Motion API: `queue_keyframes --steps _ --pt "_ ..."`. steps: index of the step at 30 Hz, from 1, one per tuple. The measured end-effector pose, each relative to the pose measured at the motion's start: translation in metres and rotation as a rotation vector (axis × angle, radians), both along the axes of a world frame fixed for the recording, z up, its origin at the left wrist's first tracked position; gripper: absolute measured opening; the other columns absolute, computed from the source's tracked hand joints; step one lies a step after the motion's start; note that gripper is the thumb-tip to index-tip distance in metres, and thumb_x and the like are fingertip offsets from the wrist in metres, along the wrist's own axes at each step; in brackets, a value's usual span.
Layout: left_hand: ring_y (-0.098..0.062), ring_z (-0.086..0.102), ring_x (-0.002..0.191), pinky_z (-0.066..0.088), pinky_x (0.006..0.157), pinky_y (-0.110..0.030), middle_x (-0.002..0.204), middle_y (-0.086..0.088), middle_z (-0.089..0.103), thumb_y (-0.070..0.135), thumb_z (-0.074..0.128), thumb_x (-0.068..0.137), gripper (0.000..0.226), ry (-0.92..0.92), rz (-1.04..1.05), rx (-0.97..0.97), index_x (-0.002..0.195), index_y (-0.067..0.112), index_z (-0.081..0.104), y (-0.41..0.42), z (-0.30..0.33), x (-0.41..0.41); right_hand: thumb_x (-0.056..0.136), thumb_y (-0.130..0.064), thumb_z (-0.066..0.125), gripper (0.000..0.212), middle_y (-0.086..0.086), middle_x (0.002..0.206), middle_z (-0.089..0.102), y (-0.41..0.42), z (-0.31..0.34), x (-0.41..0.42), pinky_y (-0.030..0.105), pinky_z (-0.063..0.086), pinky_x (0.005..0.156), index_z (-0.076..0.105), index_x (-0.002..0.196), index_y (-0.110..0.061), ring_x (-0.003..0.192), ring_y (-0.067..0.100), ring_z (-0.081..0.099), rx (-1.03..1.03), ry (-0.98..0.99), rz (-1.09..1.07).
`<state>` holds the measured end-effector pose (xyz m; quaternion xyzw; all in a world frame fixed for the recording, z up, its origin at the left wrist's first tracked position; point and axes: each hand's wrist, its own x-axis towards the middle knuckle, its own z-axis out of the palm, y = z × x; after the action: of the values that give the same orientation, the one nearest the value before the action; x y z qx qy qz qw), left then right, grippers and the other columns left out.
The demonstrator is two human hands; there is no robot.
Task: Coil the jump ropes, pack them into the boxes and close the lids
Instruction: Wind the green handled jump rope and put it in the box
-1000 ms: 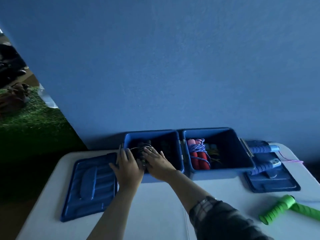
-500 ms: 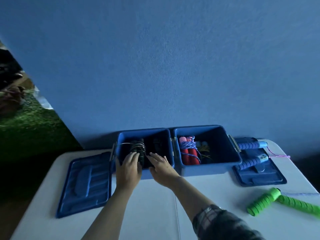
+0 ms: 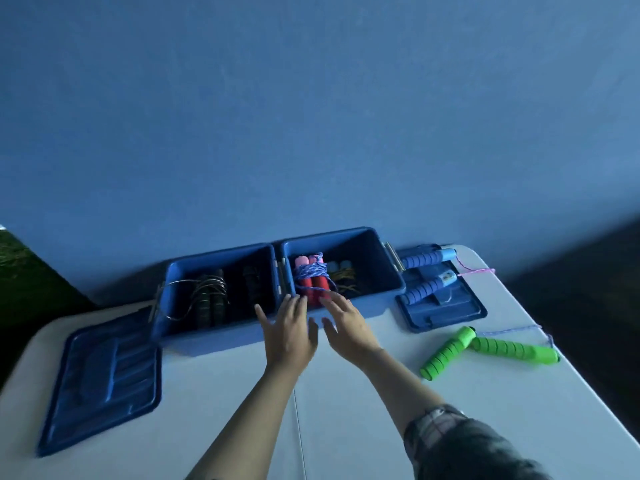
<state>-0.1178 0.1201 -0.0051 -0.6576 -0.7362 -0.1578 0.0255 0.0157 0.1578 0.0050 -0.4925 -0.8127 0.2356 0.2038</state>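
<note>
head view: a white table (image 3: 346, 427) stands against a blue wall (image 3: 311, 116), with two open blue boxes side by side at its far edge. the left box (image 3: 207, 336) holds a black-handled rope (image 3: 209, 303) wound with thin silvery cord, a loop of which hangs over the box's left rim, and a second dark bundle (image 3: 252, 280) toward its right side. the right box (image 3: 377, 299) holds a red-handled rope (image 3: 311, 280) wrapped in blue-and-white cord, and next to it a pale-handled rope (image 3: 341, 277) with yellowish cord. the left lid (image 3: 100, 386) lies flat on the table just left of its box; the right lid (image 3: 446, 308) lies right of its box, and a blue-handled rope (image 3: 424, 275) with a pink cord rests on it. a green-handled rope (image 3: 485, 351) lies on the table nearer the right edge, its two handles touching at an angle. the left hand (image 3: 287, 332) and right hand (image 3: 348, 329) are side by side above the table's middle, at the near walls where the boxes meet, fingers spread and relaxed, holding nothing. the right fingertips (image 3: 329, 299) overlap the near rim of the right box, in front of the red handles; whether they touch it i cannot tell. a dark plaid sleeve (image 3: 467, 445) covers the right forearm; the left forearm is bare.
</note>
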Motion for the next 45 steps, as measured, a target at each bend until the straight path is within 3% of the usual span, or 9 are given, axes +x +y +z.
queue_keyframes --steps 5,8,11,17,25,32,35,39,45 --pt "-0.019 0.061 0.115 0.028 0.099 -0.071 0.117 -0.005 0.067 0.03 0.081 0.064 0.056 0.005 -0.064 -0.029 0.115 0.01 0.067 0.008 -0.002 0.088 0.096 -0.02 0.044 0.049 -0.001 0.154 0.026 0.003 -0.01 0.086 0.034 0.011 0.118 0.034 0.143 -0.016 0.142 0.016 0.022 -0.033 -0.12 -0.04" --pt "-0.019 0.059 0.118 0.018 0.102 -0.067 0.118 -0.004 0.067 0.029 0.081 0.062 0.058 -0.023 -0.092 -0.055 0.115 0.011 0.067 0.012 -0.006 0.143 0.096 -0.021 0.043 0.05 0.0 0.155 0.023 0.005 -0.017 0.144 0.033 0.009 0.119 0.032 0.144 -0.016 0.143 0.015 0.018 -0.076 -0.157 -0.089" --pt "-0.016 0.062 0.113 0.026 0.102 -0.068 0.113 0.0 0.069 0.031 0.082 0.062 0.058 -0.039 -0.13 -0.104 0.114 0.012 0.067 0.018 -0.016 0.198 0.096 -0.021 0.043 0.051 0.0 0.155 0.023 0.005 -0.026 0.207 0.035 0.012 0.118 0.032 0.145 -0.016 0.143 0.016 0.019 -0.127 -0.21 -0.15" --pt "-0.014 0.04 0.133 0.004 0.115 -0.056 0.146 0.007 0.041 0.039 0.046 0.094 0.057 -0.077 -0.11 -0.46 0.146 0.024 0.028 0.029 -0.023 0.281 0.093 -0.025 0.046 0.055 -0.003 0.155 0.022 0.009 -0.049 0.311 0.04 0.009 0.118 0.03 0.145 -0.019 0.142 0.016 0.022 -0.231 -0.307 -0.255" --pt "-0.022 0.05 0.118 0.042 0.093 -0.038 0.128 -0.002 0.048 0.023 0.053 0.09 0.042 -0.07 -0.038 -0.609 0.131 0.023 0.043 0.042 -0.04 0.311 0.094 -0.024 0.047 0.054 -0.005 0.154 0.023 0.021 -0.063 0.366 0.041 0.005 0.118 0.029 0.145 -0.022 0.143 0.015 0.02 -0.274 -0.348 -0.223" --pt "-0.025 0.052 0.112 0.046 0.083 -0.038 0.12 -0.004 0.049 0.01 0.051 0.089 0.035 -0.069 0.013 -0.611 0.123 0.019 0.051 0.061 -0.044 0.319 0.075 0.004 0.049 0.063 0.006 0.139 0.043 0.029 -0.074 0.385 0.046 0.002 0.117 0.043 0.136 -0.01 0.135 0.023 0.033 -0.163 -0.357 -0.32" --pt "-0.026 0.053 0.11 0.046 0.08 -0.039 0.121 -0.003 0.048 0.007 0.05 0.088 0.037 -0.092 0.002 -0.593 0.123 0.019 0.05 0.066 -0.044 0.326 0.063 0.011 0.051 0.063 0.007 0.115 0.057 0.03 -0.082 0.396 0.05 0.024 0.108 0.057 0.121 -0.012 0.116 0.031 0.05 -0.164 -0.382 -0.332" --pt "-0.024 0.051 0.111 0.046 0.08 -0.039 0.122 0.0 0.048 0.009 0.051 0.09 0.039 -0.103 -0.034 -0.543 0.126 0.023 0.048 0.069 -0.047 0.339 0.045 0.012 0.056 0.063 -0.001 0.09 0.065 0.025 -0.09 0.406 0.042 0.051 0.074 0.069 0.098 -0.019 0.084 0.027 0.064 -0.042 -0.328 -0.231" --pt "-0.02 0.051 0.115 0.046 0.089 -0.038 0.126 0.005 0.05 0.01 0.052 0.09 0.044 -0.128 -0.184 -0.554 0.129 0.03 0.051 0.071 -0.045 0.36 0.056 0.01 0.069 0.053 -0.002 0.095 0.067 0.022 -0.087 0.402 0.036 0.052 0.082 0.069 0.101 -0.019 0.089 0.026 0.061 -0.046 -0.2 -0.005"
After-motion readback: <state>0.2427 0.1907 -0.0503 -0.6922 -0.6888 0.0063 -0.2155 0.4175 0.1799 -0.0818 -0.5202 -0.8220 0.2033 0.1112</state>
